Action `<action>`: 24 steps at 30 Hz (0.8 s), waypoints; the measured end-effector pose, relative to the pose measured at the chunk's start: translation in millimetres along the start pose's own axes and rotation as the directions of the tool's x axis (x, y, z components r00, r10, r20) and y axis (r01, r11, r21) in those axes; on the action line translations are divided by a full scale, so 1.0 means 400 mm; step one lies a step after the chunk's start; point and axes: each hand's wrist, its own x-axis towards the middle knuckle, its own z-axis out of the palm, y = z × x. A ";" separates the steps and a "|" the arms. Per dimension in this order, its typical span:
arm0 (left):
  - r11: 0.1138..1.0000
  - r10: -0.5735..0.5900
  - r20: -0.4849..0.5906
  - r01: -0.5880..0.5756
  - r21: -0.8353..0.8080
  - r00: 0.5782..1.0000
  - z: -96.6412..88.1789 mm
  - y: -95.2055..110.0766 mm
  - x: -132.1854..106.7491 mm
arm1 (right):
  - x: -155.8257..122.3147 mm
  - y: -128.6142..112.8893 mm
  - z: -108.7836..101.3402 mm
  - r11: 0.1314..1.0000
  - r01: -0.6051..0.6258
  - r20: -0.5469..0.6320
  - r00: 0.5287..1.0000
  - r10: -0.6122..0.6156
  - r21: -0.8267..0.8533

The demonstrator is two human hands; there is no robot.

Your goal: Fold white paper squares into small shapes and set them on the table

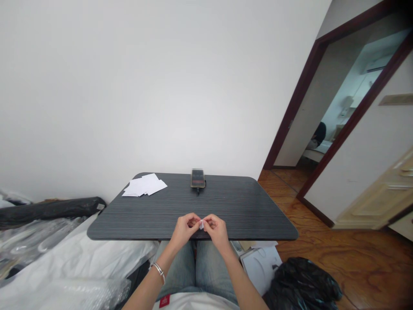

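Observation:
A small folded piece of white paper (201,224) is pinched between both hands, just above the front edge of the dark table (238,206). My left hand (186,228) grips its left side with thumb and fingertips. From the other side, my right hand (216,228) holds it the same way, so the fingertips of both hands nearly meet. Fingers cover much of the paper, and its exact folded shape is too small to make out.
White paper sheets (145,185) lie loosely stacked at the table's back left. A phone (198,178) with a cable stands at the back middle, near the wall. Right of my legs are a white paper bag (261,265) and a black plastic bag (300,284).

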 end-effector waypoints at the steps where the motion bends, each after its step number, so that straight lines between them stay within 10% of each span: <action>1: 1.000 -0.002 0.002 0.002 -0.008 1.000 0.000 0.000 0.000 | 0.000 0.001 0.001 1.000 0.001 -0.003 1.000 -0.001 0.000; 24: 0.886 -0.147 0.004 0.133 -0.445 0.989 -0.024 -0.009 0.019 | 0.003 -0.011 -0.008 0.931 -0.119 -0.037 0.989 0.140 0.345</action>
